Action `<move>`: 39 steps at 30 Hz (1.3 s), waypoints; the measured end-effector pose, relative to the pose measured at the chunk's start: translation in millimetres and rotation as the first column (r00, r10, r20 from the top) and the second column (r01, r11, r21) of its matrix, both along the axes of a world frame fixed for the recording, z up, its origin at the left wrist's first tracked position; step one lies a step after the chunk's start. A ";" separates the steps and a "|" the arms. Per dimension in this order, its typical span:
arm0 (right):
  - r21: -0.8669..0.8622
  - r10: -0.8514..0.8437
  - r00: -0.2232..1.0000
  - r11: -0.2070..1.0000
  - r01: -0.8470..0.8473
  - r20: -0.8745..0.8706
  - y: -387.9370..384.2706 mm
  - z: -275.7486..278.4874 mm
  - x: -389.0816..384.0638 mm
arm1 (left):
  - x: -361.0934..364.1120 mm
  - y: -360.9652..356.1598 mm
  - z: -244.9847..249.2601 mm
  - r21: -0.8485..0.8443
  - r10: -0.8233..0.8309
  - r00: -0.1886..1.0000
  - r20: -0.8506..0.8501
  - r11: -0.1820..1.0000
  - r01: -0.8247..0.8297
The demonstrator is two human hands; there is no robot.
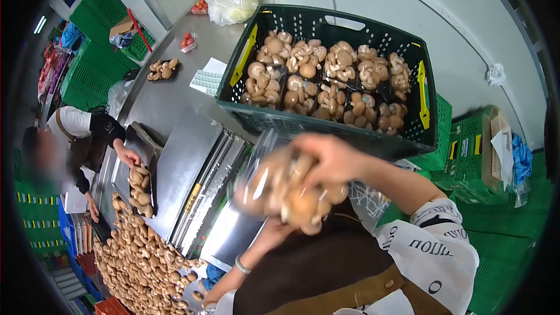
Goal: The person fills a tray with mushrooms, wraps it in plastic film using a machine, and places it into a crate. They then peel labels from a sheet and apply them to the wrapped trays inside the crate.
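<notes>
Near your brown cloth apron [332,256], your right grip [331,160] held a film-wrapped brown-mushroom pack [289,191], probably slippery, bruisable, best taken by edges; left grip [276,231] was unclear.

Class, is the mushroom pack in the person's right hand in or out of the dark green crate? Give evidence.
Out: the right hand grips the mushroom pack on the person's side of the dark green crate.

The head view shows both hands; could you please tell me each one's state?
Left hand: cannot be told, fingers hidden by the wrapped mushroom pack.
Right hand: closed, holding that pack.
</notes>
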State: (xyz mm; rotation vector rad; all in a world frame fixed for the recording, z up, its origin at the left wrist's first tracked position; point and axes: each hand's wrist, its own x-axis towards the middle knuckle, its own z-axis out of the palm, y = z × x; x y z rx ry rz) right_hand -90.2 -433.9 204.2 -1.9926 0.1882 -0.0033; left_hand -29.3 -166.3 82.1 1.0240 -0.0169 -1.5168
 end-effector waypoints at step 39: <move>-0.316 -0.002 0.941 0.942 0.116 0.340 59.1 -31.3 157.5 | 314.1 208.9 -31.2 0.083 -0.036 0.075 0.997 0.536 -0.840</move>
